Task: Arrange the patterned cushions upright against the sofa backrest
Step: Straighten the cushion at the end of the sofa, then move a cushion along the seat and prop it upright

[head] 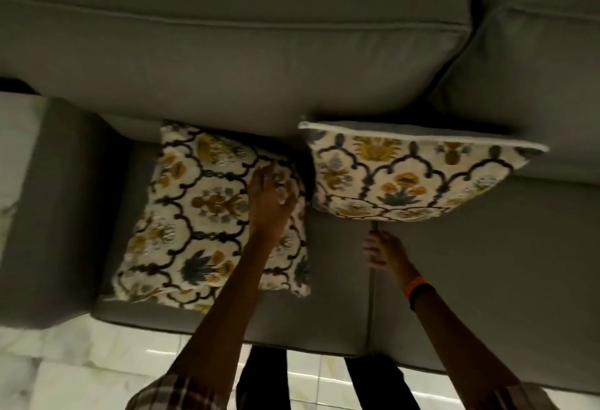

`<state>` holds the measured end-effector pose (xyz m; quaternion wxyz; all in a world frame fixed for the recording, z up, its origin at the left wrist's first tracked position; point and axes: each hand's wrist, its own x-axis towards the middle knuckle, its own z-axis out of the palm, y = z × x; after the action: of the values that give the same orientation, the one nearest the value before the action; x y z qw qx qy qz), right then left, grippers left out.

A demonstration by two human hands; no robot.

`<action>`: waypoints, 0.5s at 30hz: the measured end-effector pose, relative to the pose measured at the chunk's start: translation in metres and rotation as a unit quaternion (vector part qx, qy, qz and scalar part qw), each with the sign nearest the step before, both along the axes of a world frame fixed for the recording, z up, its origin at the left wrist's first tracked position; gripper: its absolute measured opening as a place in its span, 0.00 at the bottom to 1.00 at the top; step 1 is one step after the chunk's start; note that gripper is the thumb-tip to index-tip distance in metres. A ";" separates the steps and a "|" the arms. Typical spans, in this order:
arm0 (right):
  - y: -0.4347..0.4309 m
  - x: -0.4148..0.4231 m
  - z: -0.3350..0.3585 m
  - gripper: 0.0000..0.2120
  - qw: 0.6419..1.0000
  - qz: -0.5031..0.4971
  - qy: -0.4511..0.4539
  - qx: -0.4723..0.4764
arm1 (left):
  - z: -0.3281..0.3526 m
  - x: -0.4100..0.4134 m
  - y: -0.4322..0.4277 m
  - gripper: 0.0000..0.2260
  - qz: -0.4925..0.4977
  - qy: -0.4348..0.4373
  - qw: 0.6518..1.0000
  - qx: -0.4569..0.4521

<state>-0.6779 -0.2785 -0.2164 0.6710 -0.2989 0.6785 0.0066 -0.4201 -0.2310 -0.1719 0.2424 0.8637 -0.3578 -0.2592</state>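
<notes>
Two patterned cushions: one [207, 211] at nine o'clock, one [412, 176] at three o'clock. Two hands: left [271, 205], right [383, 249]. One grey sofa [227, 62]. One orange-and-black wristband [418, 289].

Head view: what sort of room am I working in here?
Probably a home living room: a grey sofa with two patterned cushions on its seat, and a glossy tiled floor in front.

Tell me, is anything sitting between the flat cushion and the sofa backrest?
Nothing visible. The left cushion lies flat on the seat with its far edge already at the backrest. The left hand rests on its right part.
</notes>
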 end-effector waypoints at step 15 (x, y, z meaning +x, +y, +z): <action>0.059 0.233 0.001 0.33 0.966 -0.056 -0.213 -0.138 | -0.017 0.229 0.153 0.32 0.267 0.260 0.925 -0.072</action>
<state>-0.4444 -0.2196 -0.2149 0.7517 -0.3442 0.5301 -0.1884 -0.1910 -0.0784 -0.1884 0.4484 0.8097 -0.0559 -0.3745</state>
